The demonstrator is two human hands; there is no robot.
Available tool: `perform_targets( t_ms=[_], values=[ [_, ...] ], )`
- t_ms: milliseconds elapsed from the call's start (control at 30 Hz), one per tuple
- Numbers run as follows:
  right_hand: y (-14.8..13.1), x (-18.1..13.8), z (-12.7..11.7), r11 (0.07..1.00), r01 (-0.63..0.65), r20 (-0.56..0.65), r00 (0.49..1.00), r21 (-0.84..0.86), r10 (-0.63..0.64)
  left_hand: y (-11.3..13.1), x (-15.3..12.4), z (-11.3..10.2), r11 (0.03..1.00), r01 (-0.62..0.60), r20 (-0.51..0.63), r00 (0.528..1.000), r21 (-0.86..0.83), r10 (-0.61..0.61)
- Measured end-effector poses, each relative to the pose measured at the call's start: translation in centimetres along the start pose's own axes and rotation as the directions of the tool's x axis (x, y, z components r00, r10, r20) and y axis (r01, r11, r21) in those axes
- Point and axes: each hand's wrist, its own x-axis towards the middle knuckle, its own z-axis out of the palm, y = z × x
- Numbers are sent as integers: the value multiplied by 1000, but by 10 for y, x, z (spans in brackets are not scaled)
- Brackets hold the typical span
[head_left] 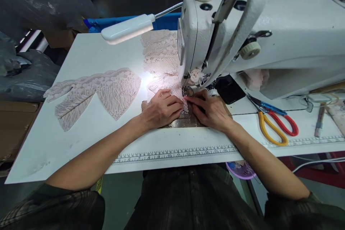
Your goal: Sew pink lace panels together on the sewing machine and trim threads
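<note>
I'm pressing the lace flat under my left hand and right hand, clasping nothing. My right fingertips are sitting just beside the presser foot, I think risking a needle prick.

Dark, faintly checked sleeves stop above the elbows, and the left hand, right hand and forearms are bare.

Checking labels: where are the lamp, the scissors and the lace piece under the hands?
lamp (126,28), head view, middle of its white head.
scissors (261,116), head view, yellow handle near the pivot.
lace piece (175,88), head view, its lit front part.
</note>
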Motion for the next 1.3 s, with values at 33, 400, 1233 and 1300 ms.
perform_targets(
  t_ms=[33, 400, 1233, 1300],
  values=[
    [2, 0, -1, 997, -27, -16, 999, 71, 28, -1, 0, 0, 1000, -13, -1, 1000, 8, 13],
    [9, -2, -3, 984, 173, 58, 984, -44, -170, 3, -1, 0, 992, -83, -29, 996, 93, 86],
    [-6, -1, -7, 983, 100, 136, 988, -156, -79, 2, 4, -10, 969, -101, 210, 976, 226, 53],
    [-7, -2, -6, 983, 110, 131, 987, -148, -91, 1, 5, -9, 973, -83, 232, 972, 214, 32]
  ],
)
